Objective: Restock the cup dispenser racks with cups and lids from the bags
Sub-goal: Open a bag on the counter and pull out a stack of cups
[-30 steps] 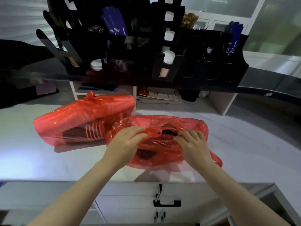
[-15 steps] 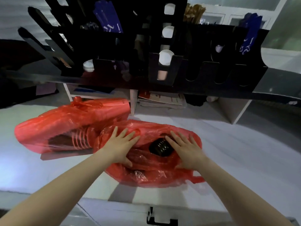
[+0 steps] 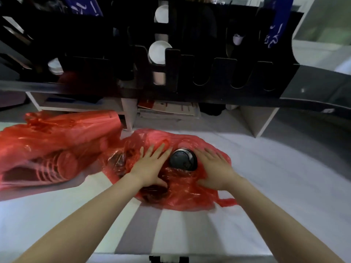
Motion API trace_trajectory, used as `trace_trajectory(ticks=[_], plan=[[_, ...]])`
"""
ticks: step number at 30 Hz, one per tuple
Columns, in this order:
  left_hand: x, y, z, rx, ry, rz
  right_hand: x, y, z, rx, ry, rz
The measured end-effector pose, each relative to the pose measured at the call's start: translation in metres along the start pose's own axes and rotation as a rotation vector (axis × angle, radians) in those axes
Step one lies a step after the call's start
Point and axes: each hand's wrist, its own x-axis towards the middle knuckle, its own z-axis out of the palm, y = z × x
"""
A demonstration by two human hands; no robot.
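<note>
Near red bag (image 3: 182, 194), centre of worktop (image 3: 284, 196): your left hand (image 3: 150, 166) and right hand (image 3: 216, 168) lie flat on it, fingers spread wide, gripping nothing. Black lid (image 3: 183, 159) shows between them. Second red bag (image 3: 57, 147), ribbed stack inside, left. Black dispenser rack (image 3: 209, 73), far.

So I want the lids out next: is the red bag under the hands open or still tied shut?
Open. The near red bag is spread apart, black lids bare between the left hand and right hand.
</note>
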Motion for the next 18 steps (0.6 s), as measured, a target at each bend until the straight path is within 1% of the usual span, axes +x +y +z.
trace_trajectory(ticks=[2,5,8,11,15,18], plan=[[0.002,-0.001,-0.004,-0.084,0.009,0.029,-0.003,-0.003,-0.008,0.083,0.040,-0.031],[-0.005,-0.011,-0.018,-0.199,0.056,0.118,0.000,-0.015,-0.023,0.211,0.159,-0.061],[-0.022,-0.027,-0.042,-0.283,0.199,0.172,0.017,-0.040,-0.032,0.208,0.243,-0.072],[-0.045,-0.055,-0.065,-0.232,0.363,0.112,0.042,-0.078,-0.036,0.257,0.296,-0.075],[-0.085,-0.109,-0.081,-0.242,0.471,0.036,0.077,-0.139,-0.035,0.306,0.335,-0.126],[-0.117,-0.156,-0.086,-0.281,0.606,-0.019,0.103,-0.183,-0.032,0.338,0.350,-0.164]])
